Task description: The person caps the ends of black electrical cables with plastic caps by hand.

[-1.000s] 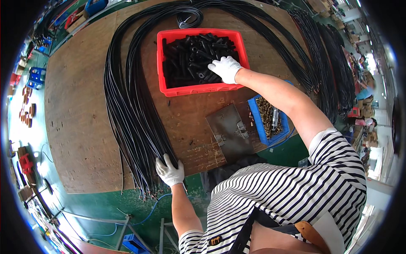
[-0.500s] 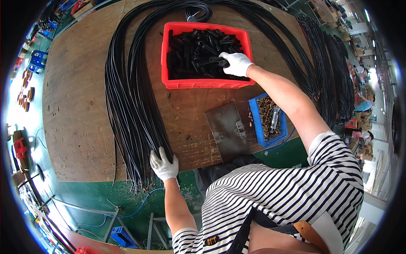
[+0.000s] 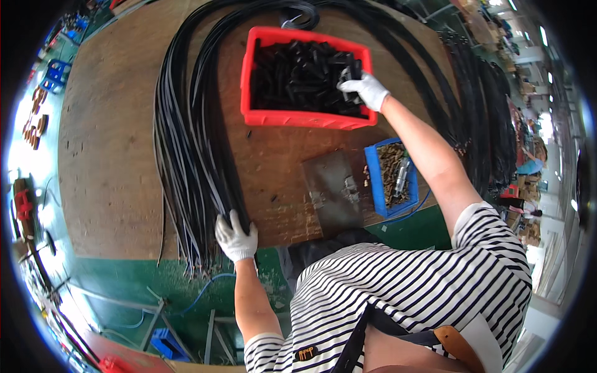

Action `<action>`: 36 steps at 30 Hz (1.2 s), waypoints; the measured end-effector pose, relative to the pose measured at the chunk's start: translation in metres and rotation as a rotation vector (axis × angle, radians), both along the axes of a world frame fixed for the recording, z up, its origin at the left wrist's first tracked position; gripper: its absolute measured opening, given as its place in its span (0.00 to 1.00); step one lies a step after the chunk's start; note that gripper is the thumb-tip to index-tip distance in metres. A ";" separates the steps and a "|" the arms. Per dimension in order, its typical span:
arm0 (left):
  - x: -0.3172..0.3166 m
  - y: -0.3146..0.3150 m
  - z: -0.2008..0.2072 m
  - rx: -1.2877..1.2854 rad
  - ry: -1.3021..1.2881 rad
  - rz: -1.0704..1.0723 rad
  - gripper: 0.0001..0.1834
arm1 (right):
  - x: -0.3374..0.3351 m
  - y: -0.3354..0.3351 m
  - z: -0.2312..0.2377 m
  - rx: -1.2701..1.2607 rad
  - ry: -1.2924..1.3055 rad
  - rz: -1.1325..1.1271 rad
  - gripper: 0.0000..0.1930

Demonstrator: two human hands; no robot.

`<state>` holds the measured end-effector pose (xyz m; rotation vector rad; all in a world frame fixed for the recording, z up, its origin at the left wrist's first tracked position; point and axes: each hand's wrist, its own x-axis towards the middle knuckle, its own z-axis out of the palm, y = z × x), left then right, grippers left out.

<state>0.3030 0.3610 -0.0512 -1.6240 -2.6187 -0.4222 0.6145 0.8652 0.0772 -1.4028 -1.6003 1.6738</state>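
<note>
White-gloved, my right hand [image 3: 368,91] reaches into the right side of a red bin [image 3: 305,118]. Its fingers are closed around short black sleeves [image 3: 349,73], partly hidden by the glove and slightly blurred. More black tube-shaped sleeves [image 3: 292,74] fill the bin. At the near edge of the wooden table, my left hand [image 3: 236,241], also gloved, lies with fingers apart on the right side of a thick bundle of black cables [image 3: 196,155]. The cable ends [image 3: 196,271] hang a little over the table edge.
Right of a dark metal plate [image 3: 333,186] stands a blue bin [image 3: 375,180] of small brass-coloured fittings, with a metal tool [image 3: 403,177] on top. The cables arc behind the red bin to the right. Another dark cable bundle [image 3: 491,118] lies at the far right.
My right hand has moved rightward within the red bin, to its right wall. My left hand stays on the cables. The view has shifted slightly.
</note>
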 end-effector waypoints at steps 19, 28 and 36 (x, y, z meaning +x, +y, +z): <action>0.052 0.078 0.029 -0.423 0.015 0.350 0.34 | -0.030 -0.207 -0.013 -0.160 0.254 0.000 0.11; 0.054 0.096 0.020 -0.600 0.084 0.287 0.21 | -0.035 -0.323 -0.082 -0.450 0.240 0.080 0.18; 0.063 0.122 0.035 -0.664 -0.329 0.550 0.26 | -0.021 -0.304 -0.091 -0.379 0.103 0.068 0.20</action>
